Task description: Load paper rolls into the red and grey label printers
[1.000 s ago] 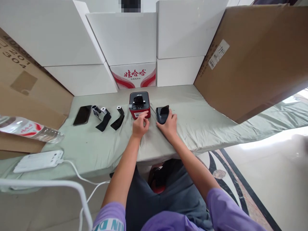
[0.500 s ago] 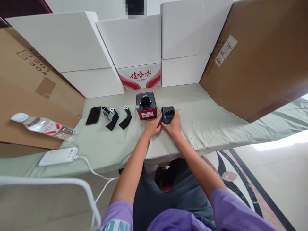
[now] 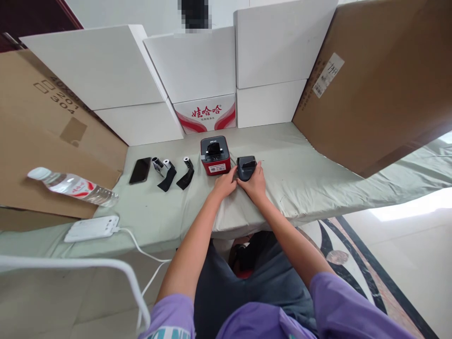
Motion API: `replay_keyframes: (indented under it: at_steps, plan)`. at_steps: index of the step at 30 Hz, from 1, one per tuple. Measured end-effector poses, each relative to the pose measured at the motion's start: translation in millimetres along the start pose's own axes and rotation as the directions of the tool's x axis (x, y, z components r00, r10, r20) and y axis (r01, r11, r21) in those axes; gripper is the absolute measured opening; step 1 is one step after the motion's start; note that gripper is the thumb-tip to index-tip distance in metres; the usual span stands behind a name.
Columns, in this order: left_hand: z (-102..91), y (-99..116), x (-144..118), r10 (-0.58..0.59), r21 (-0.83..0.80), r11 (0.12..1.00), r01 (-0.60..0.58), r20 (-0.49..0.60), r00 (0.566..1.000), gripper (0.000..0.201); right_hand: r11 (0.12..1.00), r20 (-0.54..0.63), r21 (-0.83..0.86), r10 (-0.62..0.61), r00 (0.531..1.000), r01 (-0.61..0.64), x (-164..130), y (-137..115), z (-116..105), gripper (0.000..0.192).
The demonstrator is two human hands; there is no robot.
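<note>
Now, from my remote seat, the left hand has crossed from the red box's front to join the right hand at the black device, lying on the desk at their 12 o'clock. Right: thumb and fingers clasp the device. Left: fingers bunched at its edge; contact, I cannot tell. Writing, clocked from the hands: red box, 10 o'clock, tiny label; white carton, 11, "娃哈哈"; brown carton, 10, "201", "304"; bottle, 9, red-printed label.
</note>
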State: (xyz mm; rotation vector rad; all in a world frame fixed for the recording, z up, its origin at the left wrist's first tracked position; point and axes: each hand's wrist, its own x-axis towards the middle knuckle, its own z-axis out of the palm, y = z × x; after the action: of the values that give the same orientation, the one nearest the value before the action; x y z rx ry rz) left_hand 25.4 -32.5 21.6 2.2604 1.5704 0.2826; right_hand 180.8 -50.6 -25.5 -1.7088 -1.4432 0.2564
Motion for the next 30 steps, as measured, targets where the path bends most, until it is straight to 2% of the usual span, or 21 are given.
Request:
replay_keyframes:
  at_steps: [8,22,30]
  plan:
    - [-10.9,2.5,4.4,-0.022,-0.066,0.998,0.022,0.002,1.0,0.065,1.0,0.005,-0.023,0.019,1.0,-0.019,0.0,-2.9,1.2,0.123]
    - [-2.9,4.4,3.5,-0.055,-0.04,0.998,0.055,-0.013,0.998,0.067,1.0,0.002,0.012,-0.001,1.0,0.001,0.3,-4.4,-0.5,0.12]
    - [3.2,11.5,-4.3,-0.109,0.045,0.993,0.111,-0.038,0.993,0.066,0.999,0.005,0.032,0.0,1.0,0.0,1.0,0.5,-0.1,0.121]
